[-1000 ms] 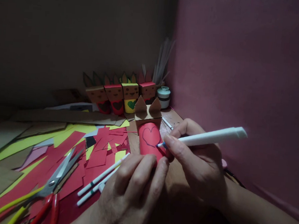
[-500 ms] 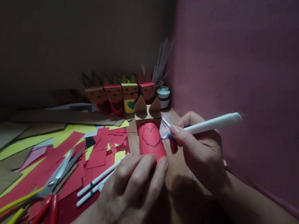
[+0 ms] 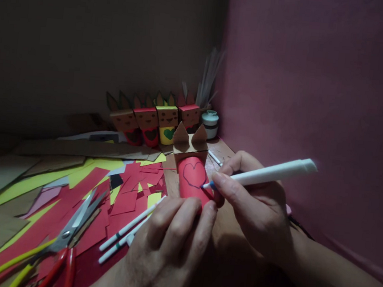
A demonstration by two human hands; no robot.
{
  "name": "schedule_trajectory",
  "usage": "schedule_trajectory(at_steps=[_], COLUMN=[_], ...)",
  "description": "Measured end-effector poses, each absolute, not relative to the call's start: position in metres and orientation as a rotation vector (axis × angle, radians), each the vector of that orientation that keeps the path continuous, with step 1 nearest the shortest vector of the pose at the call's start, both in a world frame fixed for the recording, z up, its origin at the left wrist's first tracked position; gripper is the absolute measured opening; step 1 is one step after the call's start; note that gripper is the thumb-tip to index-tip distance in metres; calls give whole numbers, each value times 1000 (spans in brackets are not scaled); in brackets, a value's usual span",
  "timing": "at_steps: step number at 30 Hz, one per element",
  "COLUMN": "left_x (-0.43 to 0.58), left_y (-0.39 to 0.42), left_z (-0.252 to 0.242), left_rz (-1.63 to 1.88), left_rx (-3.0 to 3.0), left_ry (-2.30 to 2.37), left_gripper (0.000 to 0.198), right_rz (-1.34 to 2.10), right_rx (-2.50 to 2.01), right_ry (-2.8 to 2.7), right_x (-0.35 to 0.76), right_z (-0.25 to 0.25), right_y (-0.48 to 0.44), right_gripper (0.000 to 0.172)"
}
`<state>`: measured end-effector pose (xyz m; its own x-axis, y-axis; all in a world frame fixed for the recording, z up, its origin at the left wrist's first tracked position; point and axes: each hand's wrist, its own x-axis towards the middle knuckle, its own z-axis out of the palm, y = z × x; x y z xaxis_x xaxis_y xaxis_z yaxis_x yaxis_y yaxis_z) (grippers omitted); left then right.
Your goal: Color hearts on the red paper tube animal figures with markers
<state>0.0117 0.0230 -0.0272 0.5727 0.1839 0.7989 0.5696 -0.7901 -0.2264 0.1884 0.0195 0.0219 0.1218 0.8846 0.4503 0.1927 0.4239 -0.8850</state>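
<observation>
A paper figure [image 3: 192, 170] lies on the table: a red tube body with a dark heart outline drawn on it and a brown box head with two pointed ears. My left hand [image 3: 169, 244] is closed round the near end of the red tube. My right hand [image 3: 253, 207] pinches a white marker [image 3: 269, 172], whose tip touches the right side of the heart.
Several finished paper figures [image 3: 156, 120] stand in a row at the back wall beside a small jar [image 3: 209, 123]. Red and yellow paper scraps [image 3: 83, 192], cardboard strips, two white pens [image 3: 126, 231] and red-handled scissors [image 3: 65, 244] lie to the left. A dark red wall rises on the right.
My right hand lifted the marker up and away from the heart, then brought its tip back down onto the heart's right side. My left hand stayed on the tube.
</observation>
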Motion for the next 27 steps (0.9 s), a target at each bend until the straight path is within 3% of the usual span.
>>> schedule_trajectory(at_steps=[15,21,27], left_x=[12,13,14], left_y=[22,23,23], left_z=[-29,-31,-31], left_rz=[-1111,-1122,-1133], left_rx=[-2326,-2321,-2326], left_ry=[-618,-609,-611], left_gripper=[38,38,37], right_rz=[784,665,578], right_rx=[-901,-937,-962], right_ry=[-1325,-1412,-1497], right_x=[189,192,194], right_z=[16,15,18], right_y=[25,25,20], right_gripper=[20,10,12])
